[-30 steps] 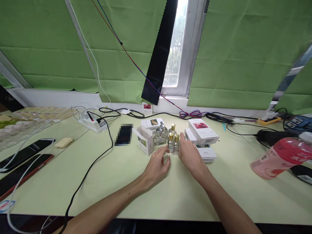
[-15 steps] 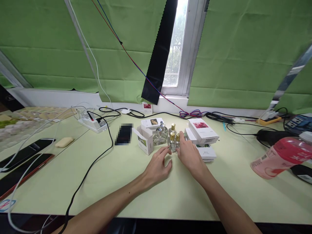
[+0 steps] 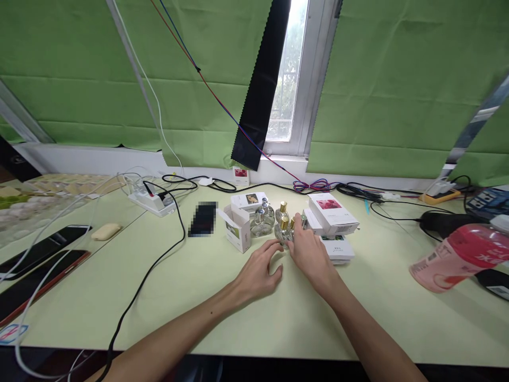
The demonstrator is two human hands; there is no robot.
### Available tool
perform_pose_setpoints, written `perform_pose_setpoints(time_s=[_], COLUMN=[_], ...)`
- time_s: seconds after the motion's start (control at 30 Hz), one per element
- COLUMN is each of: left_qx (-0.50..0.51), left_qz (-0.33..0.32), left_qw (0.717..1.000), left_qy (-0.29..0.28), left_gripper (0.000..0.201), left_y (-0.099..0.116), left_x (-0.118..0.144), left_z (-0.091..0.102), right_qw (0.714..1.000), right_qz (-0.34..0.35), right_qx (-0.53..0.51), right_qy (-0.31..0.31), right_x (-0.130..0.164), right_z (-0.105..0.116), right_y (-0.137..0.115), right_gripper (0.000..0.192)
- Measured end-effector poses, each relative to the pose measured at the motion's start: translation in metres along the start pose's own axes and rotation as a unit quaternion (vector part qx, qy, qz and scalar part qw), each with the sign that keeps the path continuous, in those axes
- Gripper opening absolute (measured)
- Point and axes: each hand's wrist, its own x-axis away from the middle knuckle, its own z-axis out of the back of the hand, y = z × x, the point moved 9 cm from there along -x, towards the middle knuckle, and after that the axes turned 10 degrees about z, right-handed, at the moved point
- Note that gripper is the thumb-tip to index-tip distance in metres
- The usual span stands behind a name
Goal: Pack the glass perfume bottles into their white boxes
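Note:
Small glass perfume bottles stand in a cluster mid-table: two with silver caps [image 3: 261,221] and gold-capped ones [image 3: 283,227] to their right. My right hand [image 3: 310,255] wraps its fingers round the nearest gold-capped bottles from the right. Just to the left, my left hand [image 3: 259,271] rests on the table with loosely curled fingers, and its fingertips touch the foot of the same bottles. An open white box [image 3: 237,231] sits left of the cluster. Right of the cluster, behind my right hand, lie stacked white boxes [image 3: 333,213], the top one with a pink picture.
A pale green table [image 3: 199,297] holds a power strip [image 3: 153,202] with black cables, two phones [image 3: 42,248] at the left, a pale yellow object [image 3: 104,231], and a pink bottle [image 3: 457,258] lying at the right. Green cloth covers the wall around a window.
My right hand has closed in on the gold-capped bottles and shifted them slightly back and right. My left hand has followed, its fingertips reaching the bottles' base.

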Motion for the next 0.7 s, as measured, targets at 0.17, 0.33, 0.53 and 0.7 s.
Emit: perform_pose_setpoints(time_s=[0.17, 0.33, 0.53, 0.7], left_qx=[-0.007, -0.032, -0.084, -0.112], left_qz=[-0.008, -0.052, -0.161, -0.124], left_qw=[0.999, 0.987, 0.887, 0.801], left_qy=[0.03, 0.148, 0.424, 0.574], left_gripper=[0.023, 0.011, 0.012, 0.01], left_y=[0.0, 0.004, 0.025, 0.014], left_x=[-0.002, 0.0, 0.027, 0.04], left_z=[0.007, 0.036, 0.106, 0.146], right_qw=[0.999, 0.996, 0.978, 0.969], right_qz=[-0.001, 0.039, 0.14, 0.153], right_qx=[-0.006, -0.046, -0.129, -0.156], right_qy=[0.032, 0.073, 0.08, 0.111], right_x=[0.006, 0.01, 0.0, -0.017], right_z=[0.012, 0.025, 0.013, -0.005], right_y=[-0.008, -0.026, -0.052, -0.057], right_gripper=[0.07, 0.037, 0.023, 0.055])
